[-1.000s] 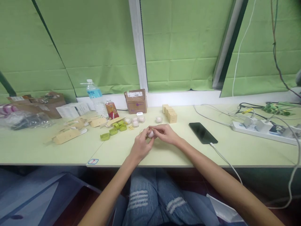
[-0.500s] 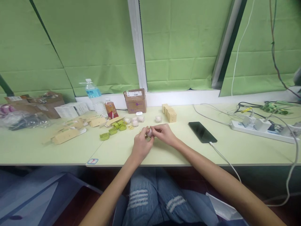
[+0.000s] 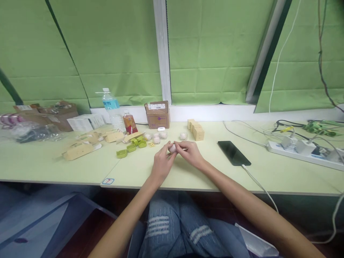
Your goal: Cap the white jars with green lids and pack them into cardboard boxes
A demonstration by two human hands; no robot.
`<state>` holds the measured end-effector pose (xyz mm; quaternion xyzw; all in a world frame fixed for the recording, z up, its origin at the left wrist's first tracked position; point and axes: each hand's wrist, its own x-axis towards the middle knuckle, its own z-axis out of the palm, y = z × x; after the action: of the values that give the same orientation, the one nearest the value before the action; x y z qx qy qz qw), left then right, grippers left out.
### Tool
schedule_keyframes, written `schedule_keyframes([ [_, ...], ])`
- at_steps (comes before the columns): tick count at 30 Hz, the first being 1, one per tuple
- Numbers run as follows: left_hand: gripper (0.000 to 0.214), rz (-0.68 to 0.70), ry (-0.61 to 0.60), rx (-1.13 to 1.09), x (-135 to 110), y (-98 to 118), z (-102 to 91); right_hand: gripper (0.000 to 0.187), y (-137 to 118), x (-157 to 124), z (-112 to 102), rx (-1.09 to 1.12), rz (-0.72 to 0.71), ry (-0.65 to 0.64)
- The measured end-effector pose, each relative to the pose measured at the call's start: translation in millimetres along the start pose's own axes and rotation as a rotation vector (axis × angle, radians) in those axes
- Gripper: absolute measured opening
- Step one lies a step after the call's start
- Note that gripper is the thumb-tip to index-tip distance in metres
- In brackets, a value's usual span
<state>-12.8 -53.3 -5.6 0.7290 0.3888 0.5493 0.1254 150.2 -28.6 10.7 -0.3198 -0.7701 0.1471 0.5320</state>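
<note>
Over the middle of the table, my left hand (image 3: pixel 162 162) grips a small pale pink rounded object (image 3: pixel 172 148) between thumb and fingers. My right hand (image 3: pixel 189 153) pinches the same object from the other side, fingertips close together. Its exact kind is too small to make out, and the fingers cover part of it. Just beyond the hands stand several small clear cups with pale pink contents (image 3: pixel 156 138); a similar cup (image 3: pixel 183 136) stands apart to the right. Olive-green open cases (image 3: pixel 131 147) and small yellow pieces (image 3: pixel 152 144) lie to the left.
Small tan boxes (image 3: pixel 198 133) stand behind the hands. A black phone (image 3: pixel 233 153) on a white cable and a power strip (image 3: pixel 309 154) lie right. Opened tan packaging (image 3: pixel 77 150), a water bottle (image 3: pixel 110 107), an orange-brown pouch (image 3: pixel 130 123) and a carton (image 3: pixel 158 116) occupy the left and back.
The whole view has shifted slightly, moving the table things rightward. Both hands still hold the pale pink object, with small changes in how the fingers and object are turned.
</note>
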Motion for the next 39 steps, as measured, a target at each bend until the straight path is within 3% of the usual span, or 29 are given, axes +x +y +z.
schedule_keyframes([
  [8, 0.035, 0.117, 0.072, 0.312, -1.9, -9.0, -0.5, 0.034, -4.4, -0.2, 5.1, -0.004, -0.042, 0.024],
  [16, 0.021, 0.143, 0.096, 0.236, 2.4, 8.3, -2.0, 0.043, -4.3, 1.4, 11.6, 0.453, 0.289, 0.044],
  [24, 0.029, -0.013, 0.058, 0.097, 1.4, 11.1, 2.9, 0.045, -14.6, -0.4, 4.7, 0.287, 0.191, 0.058],
  [39, 0.024, -0.069, 0.127, 0.102, 7.6, 15.5, 4.2, 0.046, -18.9, 0.4, 3.1, 0.303, 0.235, 0.036],
])
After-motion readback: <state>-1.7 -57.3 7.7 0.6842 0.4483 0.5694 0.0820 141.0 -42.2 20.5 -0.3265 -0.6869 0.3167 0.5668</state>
